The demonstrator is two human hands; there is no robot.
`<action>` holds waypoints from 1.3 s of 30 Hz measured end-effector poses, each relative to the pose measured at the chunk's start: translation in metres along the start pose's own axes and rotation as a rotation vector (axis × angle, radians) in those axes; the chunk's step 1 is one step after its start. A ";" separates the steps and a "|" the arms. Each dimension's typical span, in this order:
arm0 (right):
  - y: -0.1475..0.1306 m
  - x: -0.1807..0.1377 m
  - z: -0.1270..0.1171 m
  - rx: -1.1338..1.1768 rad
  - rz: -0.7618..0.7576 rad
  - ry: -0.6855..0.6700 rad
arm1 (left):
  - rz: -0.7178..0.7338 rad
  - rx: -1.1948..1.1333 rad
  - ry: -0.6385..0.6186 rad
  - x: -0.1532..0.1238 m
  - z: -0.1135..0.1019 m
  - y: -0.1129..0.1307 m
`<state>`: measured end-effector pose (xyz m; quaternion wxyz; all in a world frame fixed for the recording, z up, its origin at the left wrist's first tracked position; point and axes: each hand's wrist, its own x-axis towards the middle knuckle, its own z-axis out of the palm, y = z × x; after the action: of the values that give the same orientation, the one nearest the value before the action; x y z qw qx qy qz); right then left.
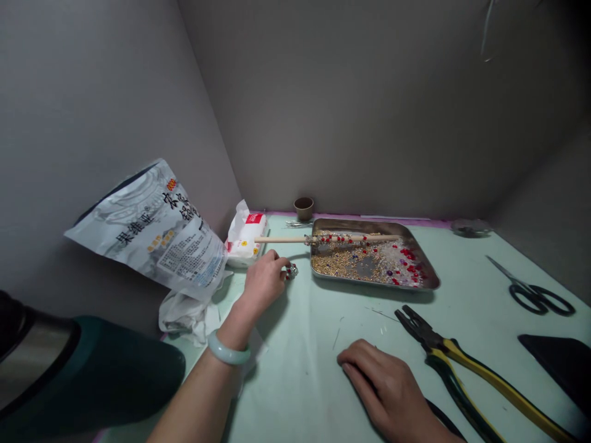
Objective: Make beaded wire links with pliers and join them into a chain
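Note:
My left hand (265,280), with a pale green bangle (227,349) at the wrist, pinches a small silver and red beaded piece (290,271) just left of the metal tray. Its exact form is too small to tell. My right hand (382,383) rests on the table, fingers curled together; no object shows in it, and its palm side is hidden. Thin wires (336,338) lie beyond its fingertips. A wooden stick (281,240) carrying beaded rings (339,239) lies across the tray (369,283), which contains gold, clear and red beads (409,261).
Yellow and green pliers (443,347) lie right of my right hand, with black-handled scissors (530,292) beyond. A tissue pack (249,237), a small brown cup (303,208) and a silver pouch (161,234) stand along the back left. A dark green bottle (101,369) occupies the near left.

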<state>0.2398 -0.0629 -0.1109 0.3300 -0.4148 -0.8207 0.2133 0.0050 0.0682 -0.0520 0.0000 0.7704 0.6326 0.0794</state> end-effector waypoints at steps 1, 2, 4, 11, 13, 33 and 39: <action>0.000 0.000 0.000 0.001 -0.003 0.002 | 0.039 0.001 0.012 -0.001 0.002 0.003; 0.000 0.000 -0.001 0.003 -0.004 0.004 | 0.064 0.006 0.017 -0.001 0.004 0.005; -0.001 0.001 -0.001 0.007 -0.005 0.007 | 0.069 0.026 0.006 -0.001 0.007 0.007; -0.001 0.001 -0.001 0.008 0.003 -0.004 | 0.091 0.039 -0.067 -0.002 0.009 0.008; -0.001 0.001 -0.001 0.008 0.002 -0.002 | 0.109 0.018 -0.061 -0.002 0.008 0.007; -0.003 0.003 -0.003 -0.004 -0.013 0.029 | 0.209 -0.024 -0.073 0.000 0.008 0.002; -0.003 0.001 -0.003 0.005 -0.007 0.012 | 0.199 -0.267 0.002 0.005 -0.011 -0.010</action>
<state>0.2397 -0.0631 -0.1071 0.3368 -0.4125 -0.8195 0.2120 -0.0052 0.0743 -0.0412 0.0940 0.8222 0.5372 0.1630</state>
